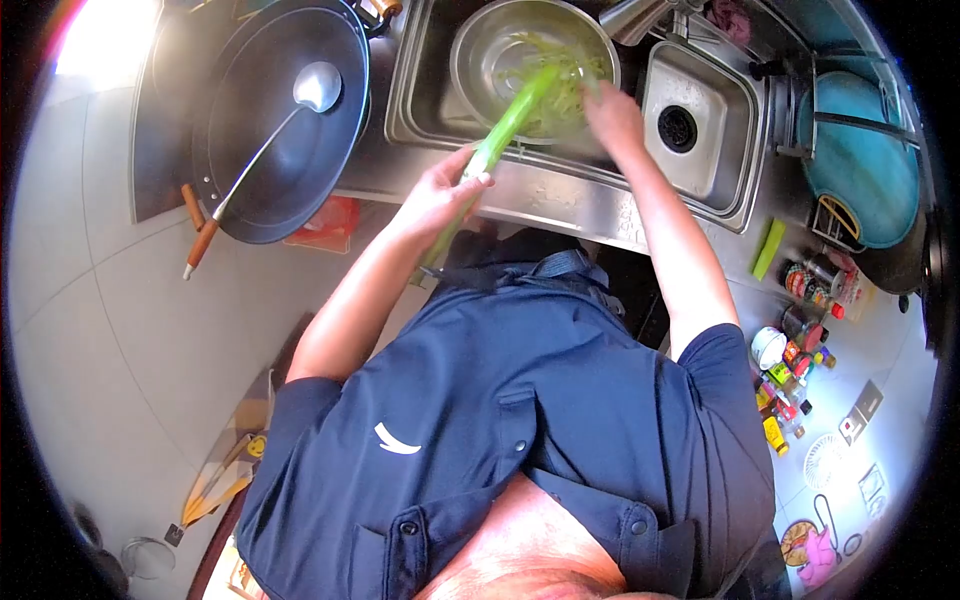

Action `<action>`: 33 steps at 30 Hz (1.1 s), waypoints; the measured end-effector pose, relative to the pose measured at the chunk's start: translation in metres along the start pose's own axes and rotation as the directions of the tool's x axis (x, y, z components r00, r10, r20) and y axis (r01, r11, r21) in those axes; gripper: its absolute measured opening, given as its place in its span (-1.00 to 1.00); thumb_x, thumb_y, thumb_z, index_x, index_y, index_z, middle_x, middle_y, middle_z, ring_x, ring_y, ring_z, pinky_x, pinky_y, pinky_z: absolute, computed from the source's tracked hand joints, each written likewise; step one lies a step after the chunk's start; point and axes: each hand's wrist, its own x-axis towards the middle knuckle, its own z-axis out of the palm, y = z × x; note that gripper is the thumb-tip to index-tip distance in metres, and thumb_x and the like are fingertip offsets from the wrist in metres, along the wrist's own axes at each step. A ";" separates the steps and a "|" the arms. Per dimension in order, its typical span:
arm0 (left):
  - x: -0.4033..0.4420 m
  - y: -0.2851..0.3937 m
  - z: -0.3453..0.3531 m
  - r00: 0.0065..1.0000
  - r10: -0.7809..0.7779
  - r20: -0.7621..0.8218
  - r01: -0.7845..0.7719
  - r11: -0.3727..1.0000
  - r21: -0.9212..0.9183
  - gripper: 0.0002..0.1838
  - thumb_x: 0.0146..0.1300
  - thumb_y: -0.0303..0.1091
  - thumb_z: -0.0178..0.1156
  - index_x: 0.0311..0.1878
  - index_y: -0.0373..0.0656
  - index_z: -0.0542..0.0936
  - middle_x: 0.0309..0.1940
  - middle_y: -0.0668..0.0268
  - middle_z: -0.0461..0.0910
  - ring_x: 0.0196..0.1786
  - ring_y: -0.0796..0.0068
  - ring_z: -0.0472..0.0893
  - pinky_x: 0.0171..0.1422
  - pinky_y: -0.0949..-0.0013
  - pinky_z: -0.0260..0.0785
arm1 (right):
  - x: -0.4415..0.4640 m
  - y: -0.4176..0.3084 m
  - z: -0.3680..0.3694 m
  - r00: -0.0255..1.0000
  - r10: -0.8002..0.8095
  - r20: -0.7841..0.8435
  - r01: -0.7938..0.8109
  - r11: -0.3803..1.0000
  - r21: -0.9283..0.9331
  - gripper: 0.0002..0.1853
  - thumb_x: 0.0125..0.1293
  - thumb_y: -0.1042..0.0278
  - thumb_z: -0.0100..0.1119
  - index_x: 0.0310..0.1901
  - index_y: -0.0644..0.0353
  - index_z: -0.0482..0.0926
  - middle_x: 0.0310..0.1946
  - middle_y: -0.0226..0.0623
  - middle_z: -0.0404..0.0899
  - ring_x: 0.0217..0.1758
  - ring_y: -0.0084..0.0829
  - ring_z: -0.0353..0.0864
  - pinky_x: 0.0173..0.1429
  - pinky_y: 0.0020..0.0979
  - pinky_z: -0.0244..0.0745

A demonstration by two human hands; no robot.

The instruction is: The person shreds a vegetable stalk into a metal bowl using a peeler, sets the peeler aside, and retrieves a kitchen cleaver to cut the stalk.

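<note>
My left hand [445,195] is closed around a long pale-green stalk [515,112], which looks like celtuce. The stalk slants up and away from me, its far end over a steel bowl [477,75] and its lower end near my shirt. Green peelings [550,115] lie in the bowl, which stands in the left sink basin [425,110]. My right hand [612,112] is at the bowl's right rim, close to the stalk's far end. Its fingers are curled and blurred, and what they hold cannot be made out.
A dark wok [275,170] with a steel ladle [318,87] in it sits at left. Right of the bowl is a second sink basin [715,165], beneath a faucet [635,15]. A green stalk piece [768,250] and several bottles [785,385] are farther right.
</note>
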 end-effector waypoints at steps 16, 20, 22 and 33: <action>0.009 0.000 -0.009 0.997 -0.044 -0.069 0.030 0.982 -0.188 -0.52 0.50 -0.27 0.21 0.42 -0.11 0.44 -0.13 0.36 0.61 -0.39 0.62 0.53 -0.39 0.55 0.42 | -0.030 -0.020 -0.002 0.995 -0.072 0.072 0.012 0.784 0.620 -0.66 0.40 0.07 0.27 0.02 0.14 0.59 -0.26 -0.15 0.75 -0.21 -0.08 0.77 -0.18 -0.13 0.56; 0.005 -0.002 -0.011 0.997 -0.009 -0.077 -0.008 0.976 -0.217 -0.53 0.50 -0.26 0.21 0.41 -0.12 0.44 -0.13 0.35 0.62 -0.39 0.61 0.53 -0.39 0.54 0.43 | -0.025 -0.035 -0.014 0.921 -0.110 -0.372 0.177 0.973 0.150 -0.66 0.26 0.27 0.28 0.08 0.01 0.58 -0.23 -0.09 0.73 -0.14 0.04 0.73 -0.11 -0.04 0.57; 0.003 -0.003 -0.012 0.996 -0.010 -0.089 -0.010 0.974 -0.226 -0.52 0.49 -0.26 0.21 0.41 -0.13 0.44 -0.13 0.35 0.61 -0.40 0.61 0.53 -0.38 0.53 0.43 | -0.023 -0.041 -0.013 0.902 -0.097 -0.420 0.172 0.975 0.144 -0.66 0.27 0.36 0.22 0.09 0.00 0.58 -0.20 -0.09 0.72 -0.09 0.08 0.70 -0.04 0.02 0.56; 0.004 -0.009 -0.015 0.995 -0.051 -0.089 0.030 0.974 -0.223 -0.50 0.48 -0.26 0.21 0.42 -0.12 0.43 -0.12 0.33 0.60 -0.40 0.60 0.52 -0.39 0.52 0.40 | 0.014 -0.002 0.027 0.973 -0.023 -0.231 0.060 0.986 0.153 -0.63 0.27 0.33 0.26 0.12 0.12 0.58 -0.04 0.05 0.68 0.07 0.12 0.67 0.11 0.02 0.53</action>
